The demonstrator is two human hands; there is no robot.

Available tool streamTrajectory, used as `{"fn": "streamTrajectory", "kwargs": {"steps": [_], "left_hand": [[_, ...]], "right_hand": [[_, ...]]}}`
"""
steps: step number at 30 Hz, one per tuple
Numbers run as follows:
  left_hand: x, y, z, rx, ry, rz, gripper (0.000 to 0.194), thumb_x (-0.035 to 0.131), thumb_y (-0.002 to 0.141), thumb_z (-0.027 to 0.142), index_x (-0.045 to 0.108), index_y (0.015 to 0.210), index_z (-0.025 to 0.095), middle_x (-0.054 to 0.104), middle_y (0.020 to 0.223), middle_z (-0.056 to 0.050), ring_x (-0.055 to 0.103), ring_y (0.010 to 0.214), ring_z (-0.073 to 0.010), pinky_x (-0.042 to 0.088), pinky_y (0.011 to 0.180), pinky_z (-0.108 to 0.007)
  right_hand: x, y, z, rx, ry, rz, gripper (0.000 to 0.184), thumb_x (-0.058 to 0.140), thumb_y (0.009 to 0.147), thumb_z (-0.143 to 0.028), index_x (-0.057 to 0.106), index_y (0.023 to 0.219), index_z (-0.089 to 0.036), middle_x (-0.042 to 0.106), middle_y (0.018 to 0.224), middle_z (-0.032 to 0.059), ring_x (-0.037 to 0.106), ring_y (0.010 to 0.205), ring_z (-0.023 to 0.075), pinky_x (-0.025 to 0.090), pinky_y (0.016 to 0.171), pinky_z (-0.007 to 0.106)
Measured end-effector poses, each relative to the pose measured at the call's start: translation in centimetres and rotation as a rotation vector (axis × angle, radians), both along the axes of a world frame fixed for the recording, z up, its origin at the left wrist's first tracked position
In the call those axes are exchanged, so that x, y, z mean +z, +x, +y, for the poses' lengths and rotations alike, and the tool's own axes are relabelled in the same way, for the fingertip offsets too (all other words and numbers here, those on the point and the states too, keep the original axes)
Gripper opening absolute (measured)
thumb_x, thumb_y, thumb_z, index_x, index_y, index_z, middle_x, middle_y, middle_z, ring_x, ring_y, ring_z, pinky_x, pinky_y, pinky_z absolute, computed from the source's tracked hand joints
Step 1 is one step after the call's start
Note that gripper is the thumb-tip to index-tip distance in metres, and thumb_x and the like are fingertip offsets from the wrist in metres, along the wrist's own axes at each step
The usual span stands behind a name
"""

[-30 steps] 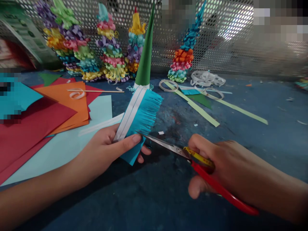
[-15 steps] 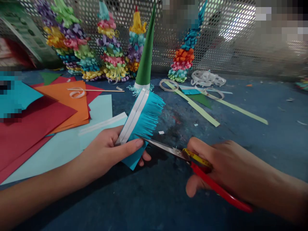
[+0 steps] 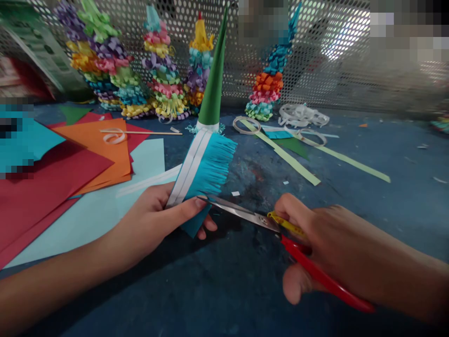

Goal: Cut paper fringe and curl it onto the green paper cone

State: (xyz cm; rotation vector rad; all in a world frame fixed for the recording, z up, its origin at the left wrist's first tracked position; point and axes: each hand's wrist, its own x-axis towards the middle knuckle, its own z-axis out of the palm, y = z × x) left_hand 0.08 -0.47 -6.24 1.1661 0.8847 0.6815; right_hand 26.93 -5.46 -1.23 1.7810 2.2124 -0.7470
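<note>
Presently, from my remote post, I record the blue paper strip (image 3: 213,161) at the centre of the frame, raised over the desk (image 3: 210,290) and held in front of the foot of the green cone (image 3: 212,89). Compared with half a second ago, the scissors (image 3: 264,220) have parted: the blades now show a narrow gap, and the right thumb sits lower, further from the fingers. The strip's upper end has shifted slightly left. I judge this to be a reset between snips, with the fringing incomplete: cuts line the right edge above the blades, while the visible lower end is uncut. White bands (image 3: 191,166) along the opposite edge appear intact. Regarding the hands, the left hand (image 3: 161,211) is closed in a pinch on the strip, thumb in front and fingers behind; the right hand (image 3: 326,236) is partly spread around the scissor handles and has hold of them. The blade tips lie close by the left thumb, a hazard in my judgement. As to markings, the yellow handle (image 3: 286,224) bears small dark marks, and the green panel (image 3: 38,56) at upper left pale ones; I can read neither. I find no legible brand or label.
</note>
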Motion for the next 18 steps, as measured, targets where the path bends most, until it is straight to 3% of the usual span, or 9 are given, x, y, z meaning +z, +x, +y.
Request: {"fn": "streamTrajectory", "kwargs": {"steps": [5,10,18], "left_hand": [[0.14,0.1,-0.07,0.009,0.045,0.049,0.021,0.073,0.09,0.041,0.07,0.086,0.021,0.079,0.073,0.0,0.069,0.057,-0.0106,0.056,0.056,-0.015],[0.66,0.19,0.16,-0.041,0.07,0.187,0.033,0.069,0.09,0.049,0.06,0.081,0.019,0.072,0.058,0.004,0.048,0.033,-0.0039,0.036,0.034,-0.01],[0.5,0.14,0.19,-0.035,0.012,0.299,0.035,0.074,0.084,0.051,0.058,0.086,0.021,0.065,0.051,0.007,0.043,0.029,-0.0039,0.03,0.029,-0.009]], "right_hand": [[0.06,-0.21,0.07,-0.037,-0.002,0.027,0.06,0.073,0.071,-0.071,0.032,0.081,-0.029,0.062,0.05,-0.0065,0.055,0.039,0.0183,0.022,0.043,0.025],[0.13,-0.38,0.15,-0.053,0.01,0.05,0.063,0.069,0.069,-0.08,0.033,0.078,-0.029,0.058,0.048,-0.0075,0.047,0.038,0.0155,0.022,0.043,0.026],[0.12,0.54,-0.21,-0.044,-0.065,0.098,0.063,0.065,0.071,-0.085,0.04,0.078,-0.028,0.062,0.053,-0.0046,0.05,0.046,0.0167,0.028,0.044,0.027]]}}
